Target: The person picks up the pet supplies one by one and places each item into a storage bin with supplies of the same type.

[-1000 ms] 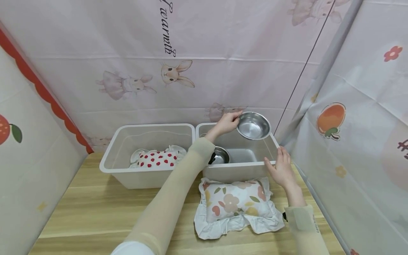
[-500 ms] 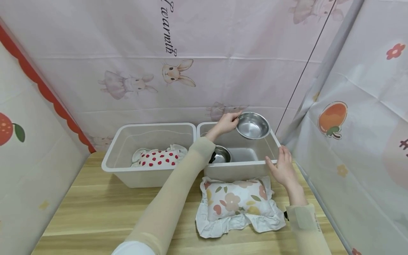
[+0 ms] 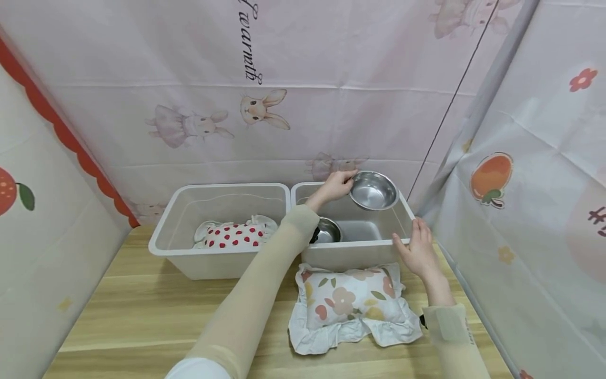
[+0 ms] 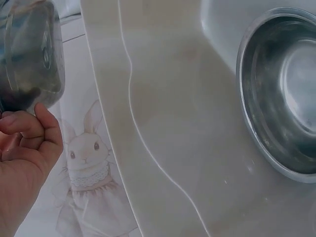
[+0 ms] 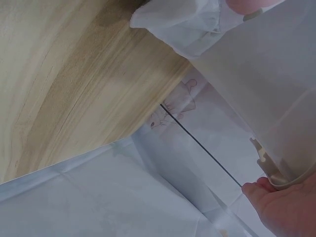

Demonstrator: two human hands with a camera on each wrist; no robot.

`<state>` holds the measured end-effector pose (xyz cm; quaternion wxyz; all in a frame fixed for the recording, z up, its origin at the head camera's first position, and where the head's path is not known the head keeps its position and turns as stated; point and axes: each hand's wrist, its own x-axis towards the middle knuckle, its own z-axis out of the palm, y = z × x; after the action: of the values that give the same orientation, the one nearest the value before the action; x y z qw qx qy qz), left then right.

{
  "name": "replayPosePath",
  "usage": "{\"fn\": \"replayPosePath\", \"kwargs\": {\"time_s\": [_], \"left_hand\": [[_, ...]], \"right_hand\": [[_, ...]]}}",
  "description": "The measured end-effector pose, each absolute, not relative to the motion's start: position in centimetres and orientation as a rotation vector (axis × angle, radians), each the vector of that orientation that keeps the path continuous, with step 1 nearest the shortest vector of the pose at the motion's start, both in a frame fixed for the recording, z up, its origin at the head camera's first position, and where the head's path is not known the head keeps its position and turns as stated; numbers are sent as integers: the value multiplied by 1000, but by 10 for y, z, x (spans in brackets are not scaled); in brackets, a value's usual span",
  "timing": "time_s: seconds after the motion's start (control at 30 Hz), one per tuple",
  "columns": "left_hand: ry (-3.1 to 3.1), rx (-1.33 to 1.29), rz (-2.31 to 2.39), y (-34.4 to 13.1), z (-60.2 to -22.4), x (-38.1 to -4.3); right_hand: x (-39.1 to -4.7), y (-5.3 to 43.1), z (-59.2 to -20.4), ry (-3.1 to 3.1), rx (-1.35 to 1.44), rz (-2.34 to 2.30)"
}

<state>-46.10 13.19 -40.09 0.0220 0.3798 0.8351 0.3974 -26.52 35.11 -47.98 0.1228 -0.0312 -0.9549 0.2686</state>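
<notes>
My left hand (image 3: 334, 186) grips a shiny metal bowl (image 3: 375, 190) at the left side of its rim, above the right plastic bin (image 3: 350, 250). In the left wrist view the held bowl (image 4: 34, 54) appears at the upper left, its underside toward the camera. A second metal bowl (image 3: 329, 230) stands inside that bin, partly covered by my left wrist. My right hand (image 3: 418, 251) holds the bin's front right corner, the thumb at the front rim and the fingers over the side. In front of this bin lies a ruffled floral pillow (image 3: 352, 297).
A matching bin (image 3: 208, 258) stands close at the left, with a strawberry-print pillow (image 3: 234, 236) inside. Both bins rest on a wooden table (image 3: 142, 316). Fabric walls (image 3: 331, 121) with printed rabbits and fruit enclose the back and sides.
The held bowl and my left hand have come down slightly. My right hand stays at the bin's corner, and both pillows lie as before.
</notes>
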Motion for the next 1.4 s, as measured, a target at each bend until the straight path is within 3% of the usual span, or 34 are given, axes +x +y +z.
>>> {"fn": "replayPosePath", "kwargs": {"time_s": [1.4], "left_hand": [[2557,1235,1199,136,-429,-468]], "right_hand": [[-266,351,-480,-2757,-76,768]]}}
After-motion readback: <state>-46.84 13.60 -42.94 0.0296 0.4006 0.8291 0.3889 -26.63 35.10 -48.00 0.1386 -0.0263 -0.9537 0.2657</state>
